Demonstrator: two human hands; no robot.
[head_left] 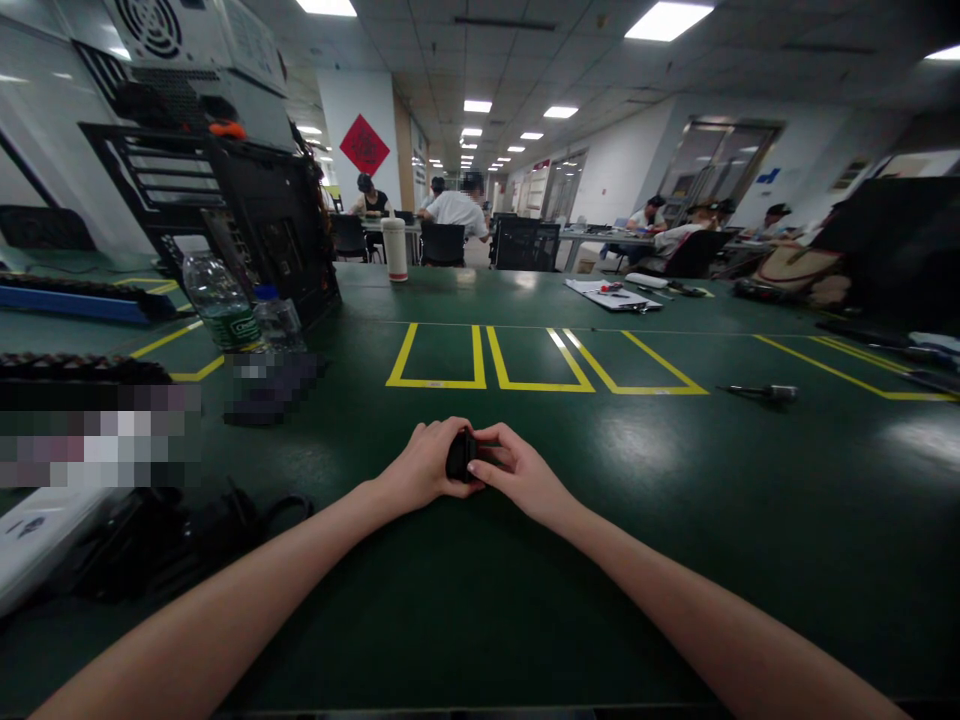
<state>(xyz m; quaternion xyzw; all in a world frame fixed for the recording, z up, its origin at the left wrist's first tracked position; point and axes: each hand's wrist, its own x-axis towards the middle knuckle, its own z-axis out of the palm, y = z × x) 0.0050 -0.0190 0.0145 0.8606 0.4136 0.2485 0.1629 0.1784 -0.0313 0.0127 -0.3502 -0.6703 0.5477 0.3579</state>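
Between my two hands is a small black box-like object (460, 456), held just above or against the green table (480, 610); I cannot tell which. My left hand (427, 462) wraps round its left side, with the thumb below and fingers over the top. From the right, my right hand (519, 473) pinches the object's edge between thumb and fingers. Both hands cover much of the object, so its exact kind does not show.
Yellow tape outlines (536, 387) mark the table ahead. A screwdriver (772, 393) lies right, a clipboard (611, 294) farther back. On the left stand a water bottle (217, 295) and an open computer case (277, 230), with black cables (202, 530) nearer. People sit at tables behind.
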